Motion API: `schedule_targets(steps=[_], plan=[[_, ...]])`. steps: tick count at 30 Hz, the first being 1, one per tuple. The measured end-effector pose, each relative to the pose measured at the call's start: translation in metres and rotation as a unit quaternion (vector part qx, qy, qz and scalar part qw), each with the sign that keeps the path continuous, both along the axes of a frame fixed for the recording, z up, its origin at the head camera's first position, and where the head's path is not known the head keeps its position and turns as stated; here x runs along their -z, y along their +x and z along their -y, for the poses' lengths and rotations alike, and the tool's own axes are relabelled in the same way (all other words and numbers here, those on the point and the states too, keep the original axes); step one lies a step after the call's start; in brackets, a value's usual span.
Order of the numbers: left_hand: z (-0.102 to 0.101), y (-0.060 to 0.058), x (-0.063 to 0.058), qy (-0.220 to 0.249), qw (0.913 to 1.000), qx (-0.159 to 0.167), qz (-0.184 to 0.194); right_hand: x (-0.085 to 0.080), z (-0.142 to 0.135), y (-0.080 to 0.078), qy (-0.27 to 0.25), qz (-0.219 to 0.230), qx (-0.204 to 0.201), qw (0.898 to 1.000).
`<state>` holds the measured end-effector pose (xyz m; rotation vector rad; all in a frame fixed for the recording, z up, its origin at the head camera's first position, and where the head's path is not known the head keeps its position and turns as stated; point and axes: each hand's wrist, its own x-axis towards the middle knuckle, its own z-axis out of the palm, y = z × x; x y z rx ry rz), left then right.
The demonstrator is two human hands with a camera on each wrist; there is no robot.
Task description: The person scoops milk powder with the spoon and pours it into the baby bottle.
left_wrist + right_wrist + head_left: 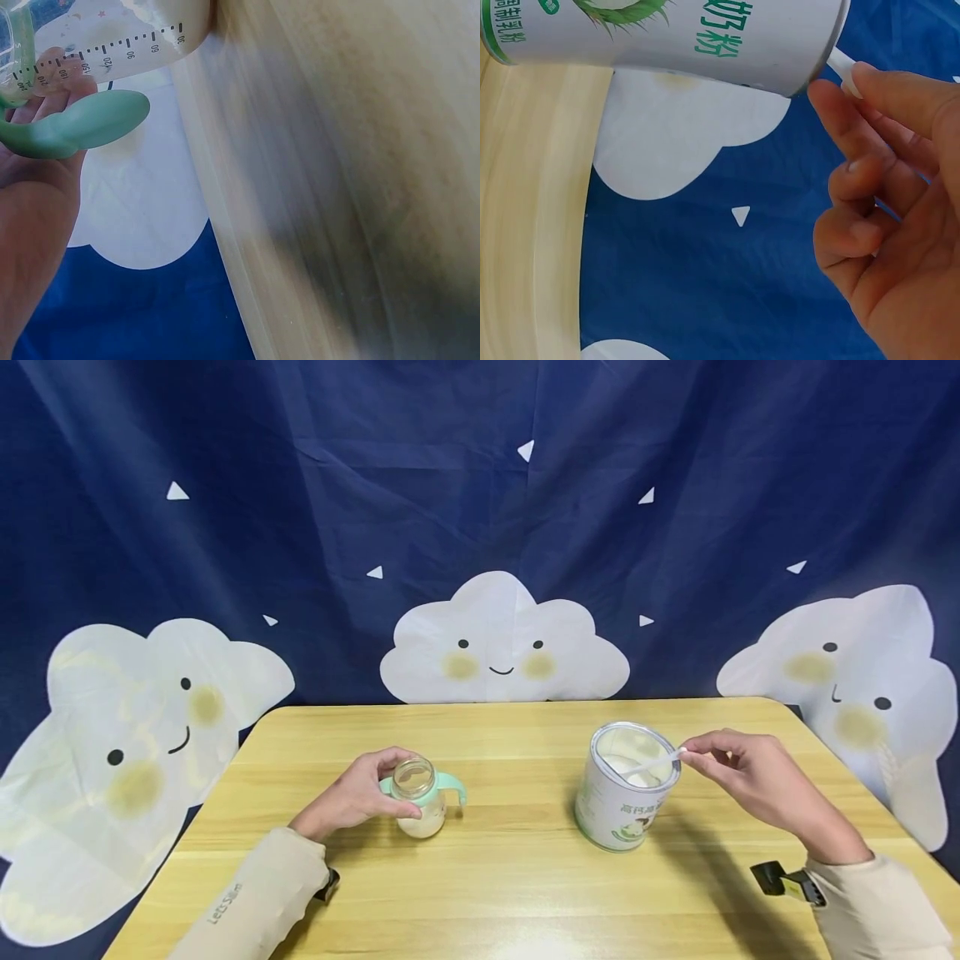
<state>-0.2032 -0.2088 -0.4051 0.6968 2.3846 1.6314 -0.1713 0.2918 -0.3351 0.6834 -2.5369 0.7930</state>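
On the left of the table, my left hand [363, 793] grips a clear baby bottle [424, 823] round its side. The bottle is upright and uncapped, with mint-green handles and something whitish low inside. Measuring marks run along the bottle wall [131, 49] in the left wrist view, beside one green handle [105, 120]. To the right stands an opened white milk powder can [611, 810], pale powder visible within. My right hand [765, 777] pinches the handle of a white scoop [651, 767] between thumb and fingers at the can's rim. The scoop's bowl cannot be made out.
The wooden table [517, 893] has rounded far corners. Behind it hangs a dark blue curtain [450, 510] with smiling white clouds and small triangles. A gap of bare wood separates the bottle from the can.
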Motion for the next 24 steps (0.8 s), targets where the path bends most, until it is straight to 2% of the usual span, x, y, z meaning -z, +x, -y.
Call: schedule_targets(steps=[7,10,24], plan=[[0.0,0.0,0.0,-0.005,1.0,-0.002,-0.005,0.0,0.006,-0.009,0.005,-0.049,-0.038,0.998],[0.001,-0.001,0.001,-0.01,0.9999,-0.003,-0.006,0.001,0.009,-0.012,0.011,-0.057,-0.048,0.997],[0.001,0.0,0.002,-0.01,0.9999,-0.002,-0.007,0.001,0.019,-0.016,0.046,-0.048,-0.021,0.998]])
